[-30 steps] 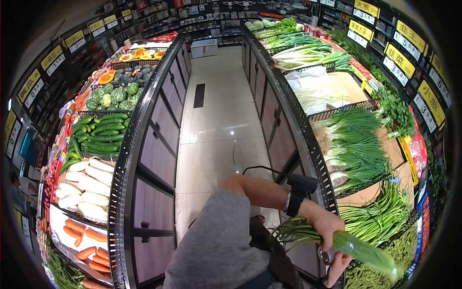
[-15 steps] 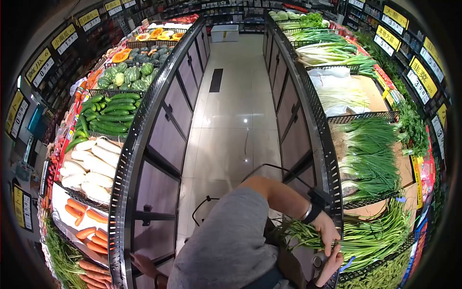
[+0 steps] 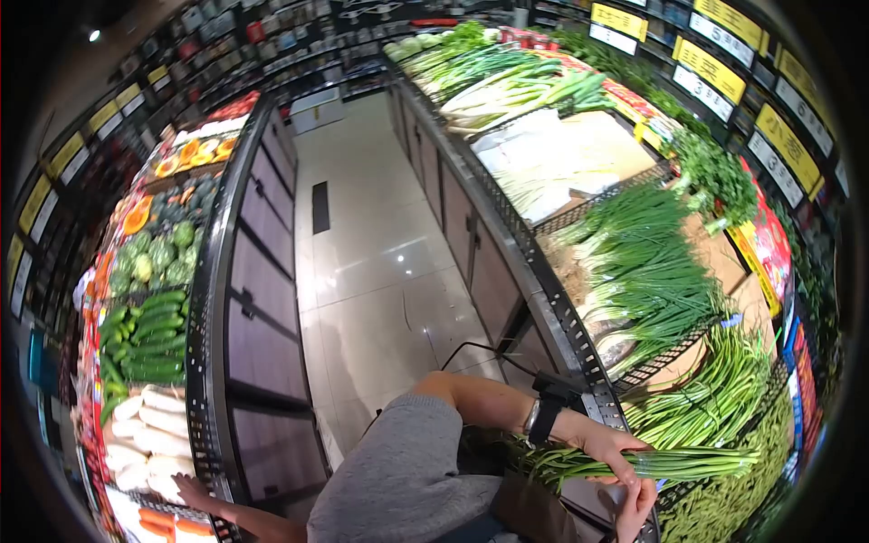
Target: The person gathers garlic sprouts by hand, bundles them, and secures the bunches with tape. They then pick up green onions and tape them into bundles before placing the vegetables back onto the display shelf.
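A bunch of garlic scapes, long green stalks with a band around them, lies across the front of the right-hand display. My left hand, with a dark watch on its wrist, reaches across to the right and is closed around the bunch. Thin curling ends hang to the left beneath my forearm. Just below the bunch, my right hand comes up with curled fingers meeting the left fingertips; what it pinches is hidden. Loose garlic scapes are piled in the bin behind.
Green onions fill the neighbouring bin, beyond a black mesh divider. Green beans lie closer in. Across the tiled aisle, another person's hand reaches over white radishes. A black basket handle rises beside my arm.
My view has turned to the right. The garlic scape bunch now extends further right past my hands, its stalks showing. The other person's hand has moved up to the radishes.
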Demonstrator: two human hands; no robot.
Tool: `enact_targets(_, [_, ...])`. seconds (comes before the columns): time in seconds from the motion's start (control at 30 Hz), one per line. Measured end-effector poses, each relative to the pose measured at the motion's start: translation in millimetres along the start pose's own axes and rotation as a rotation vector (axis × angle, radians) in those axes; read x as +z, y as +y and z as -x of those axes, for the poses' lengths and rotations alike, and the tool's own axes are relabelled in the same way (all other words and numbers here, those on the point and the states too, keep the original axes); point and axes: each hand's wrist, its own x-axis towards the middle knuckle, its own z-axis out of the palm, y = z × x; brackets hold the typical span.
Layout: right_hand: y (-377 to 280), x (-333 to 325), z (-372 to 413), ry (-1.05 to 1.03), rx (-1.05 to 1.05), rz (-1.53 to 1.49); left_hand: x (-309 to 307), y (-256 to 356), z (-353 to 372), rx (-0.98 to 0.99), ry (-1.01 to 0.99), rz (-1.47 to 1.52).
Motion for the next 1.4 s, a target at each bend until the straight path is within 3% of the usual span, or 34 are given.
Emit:
enact_targets(0.03, [9.7,7.6,-3.7,-0.051,0.021,0.085,-2.0,2.6,-0.2,-0.023,-0.021,0.009])
enact_targets(0.07, [2.7,49.5,-18.4,0.448,-0.511,-0.005,-4.5,3.8,-0.9,-0.086,-0.039,0.033])
enact_targets(0.1, [-24.4,52.8,-32.2,0.468,-0.492,-0.004,-5.6,4.9,-0.4,-0.147,-0.054,0.060])
enact_targets(0.13, [-54.0,51.9,-43.7,0.318,-0.491,0.165,3.6,9.7,0.0,-0.282,-0.100,0.018])
enact_targets(0.17, [-65.8,51.7,-45.0,0.165,-0.477,0.328,13.5,13.7,-0.1,-0.207,-0.265,-0.075])
enact_targets(0.23, [21.7,56.6,-60.5,0.331,-0.169,-0.054,22.5,29.4,-8.3,0.490,-0.445,-0.668])
enact_targets(0.3, [72.5,47.3,-40.2,0.416,-0.014,-0.246,10.6,77.1,-3.8,0.194,-0.536,-0.799])
enact_targets(0.33, [72.2,51.6,-23.4,0.491,0.003,-0.187,-1.9,93.7,-11.6,0.104,-0.536,-1.169])
enact_targets(0.4, [65.3,47.1,-3.4,0.559,0.079,-0.033,-13.4,140.3,-30.3,0.225,-0.397,-1.757])
enact_targets(0.43, [65.0,43.1,13.2,0.527,0.131,0.045,-31.7,151.3,-38.6,0.332,-0.271,-1.844])
enact_targets(0.47, [71.5,43.9,27.5,0.579,0.138,0.043,-46.2,175.3,-57.9,0.438,-0.313,-1.924])
enact_targets(0.6, [73.4,55.2,68.9,0.737,0.263,-0.054,-83.7,242.7,-118.3,0.456,-0.291,-2.207])
enact_targets(0.7, [77.4,51.3,82.6,0.789,0.280,-0.065,-128.3,230.6,-165.1,0.316,-0.391,-2.272])
enact_targets(0.77, [81.2,41.9,86.6,0.821,0.278,-0.108,-171.0,196.3,-186.8,0.388,-0.444,-2.336])
enact_targets(0.83, [87.9,21.2,88.0,0.870,0.240,-0.068,-204.0,156.8,-199.0,0.269,-0.463,-2.578])
enact_targets(0.9, [88.3,-9.7,84.5,0.852,0.217,0.003,-252.0,99.6,-200.1,0.410,-0.292,-2.688])
enact_targets(0.97, [85.9,-44.3,75.3,0.910,0.124,0.042,-249.0,38.4,-199.6,0.315,-0.139,-2.526])
enact_targets(1.03, [90.4,-82.0,64.1,0.907,0.121,0.169,-170.9,13.0,-189.1,-0.375,0.046,-1.967])
enact_targets(1.1, [90.8,-122.1,44.3,0.930,0.049,0.401,-179.1,-45.8,-177.1,-0.326,0.372,-1.582])
enact_targets(1.17, [95.5,-156.8,21.1,0.970,-0.031,0.560,-186.4,-76.4,-165.4,-0.323,0.690,-1.532])
enact_targets(1.2, [96.2,-170.3,11.4,0.943,-0.056,0.615,-193.3,-89.6,-156.8,-0.175,0.856,-1.558])
enact_targets(1.23, [97.8,-183.1,1.5,0.916,-0.083,0.671,-205.5,-90.3,-150.0,-0.216,0.924,-1.464])
enact_targets(1.37, [131.8,-218.8,-32.9,0.791,-0.193,0.991,-207.4,-107.8,-154.9,0.062,1.091,-1.574])
enact_targets(1.4, [145.2,-218.3,-35.5,0.672,-0.032,1.061,-208.0,-112.8,-162.4,-0.012,1.120,-1.600])
